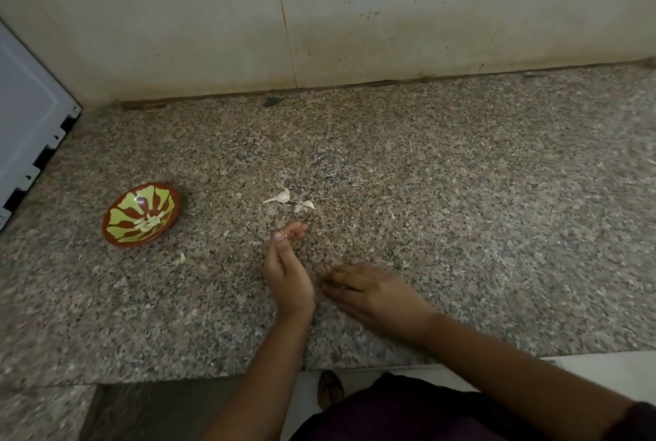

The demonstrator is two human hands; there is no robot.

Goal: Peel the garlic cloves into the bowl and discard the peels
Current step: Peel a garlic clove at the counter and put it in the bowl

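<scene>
On the speckled stone counter (461, 192), a bowl (158, 198) sits at the left with peeled garlic cloves (149, 222) in its bottom, and loose garlic pieces (280, 197) lie near the middle, just beyond the left hand (287, 273). That hand stands on its edge, fingers loosely curved with nothing seen in them. The right hand (372, 293) lies beside it, palm down, fingers straight and blurred

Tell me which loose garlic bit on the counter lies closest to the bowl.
The lone small pale bit just in front of the bowl; the other peels lie clustered much farther to the right.
</scene>
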